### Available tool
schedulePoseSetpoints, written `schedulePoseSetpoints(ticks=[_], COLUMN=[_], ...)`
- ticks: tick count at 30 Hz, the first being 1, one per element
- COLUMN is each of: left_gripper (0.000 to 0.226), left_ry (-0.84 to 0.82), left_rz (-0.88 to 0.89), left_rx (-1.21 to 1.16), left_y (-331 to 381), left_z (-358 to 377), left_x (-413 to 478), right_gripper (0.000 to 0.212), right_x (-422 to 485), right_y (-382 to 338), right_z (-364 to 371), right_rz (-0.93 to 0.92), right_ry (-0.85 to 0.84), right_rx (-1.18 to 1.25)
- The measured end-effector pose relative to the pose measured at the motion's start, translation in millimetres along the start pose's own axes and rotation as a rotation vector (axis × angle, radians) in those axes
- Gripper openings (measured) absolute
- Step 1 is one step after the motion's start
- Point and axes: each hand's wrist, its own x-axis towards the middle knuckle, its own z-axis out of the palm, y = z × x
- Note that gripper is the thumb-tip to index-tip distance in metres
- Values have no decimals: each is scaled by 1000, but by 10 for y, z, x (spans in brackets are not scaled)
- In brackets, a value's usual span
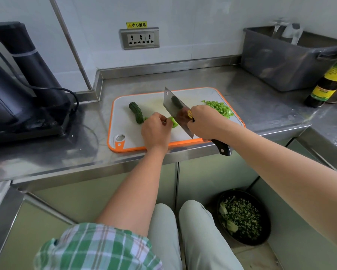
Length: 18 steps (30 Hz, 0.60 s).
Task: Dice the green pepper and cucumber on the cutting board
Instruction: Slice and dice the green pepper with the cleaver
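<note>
- Diced green pepper (pixel 218 109) sits heaped at the far right of the cutting board (pixel 124 133). That half looks done to me.
- The cucumber (pixel 136 113) lies on the left of the board, dark, bumpy and largely whole, and its near end runs under my left grip (pixel 156 129).
- The left grip is curled, pinching a pale green end right by the blade. I judge that's the cucumber's cut face, though I can't be sure.
- The right grip (pixel 204 123) is wrapped round the handle of the cleaver (pixel 175 110). The blade angles down just beside the left fingers; I can't tell whether it touches the board.
- My read: the pepper is finished, the cucumber is barely begun, and nearly all its slicing and dicing is left.
</note>
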Motion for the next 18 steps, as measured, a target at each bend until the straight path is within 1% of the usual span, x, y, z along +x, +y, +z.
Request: schedulePoseSetpoints(ticks=[8, 12, 15, 18], left_gripper=[17, 17, 15, 14], left_ry=[14, 5, -1, -2], left_rz=[72, 69, 76, 86], left_rx=[56, 66, 69, 62], left_y=[4, 2, -4, -5], left_z=[4, 7, 15, 10], left_x=[-14, -1, 1, 2], right_gripper=[21, 9, 21, 25], right_x=[43, 68, 31, 14], right_y=[-88, -107, -89, -88], right_z=[-71, -42, 3, -1], right_rz=[42, 56, 42, 30], right_ry=[-79, -91, -82, -86], right_rx=[43, 57, 13, -13])
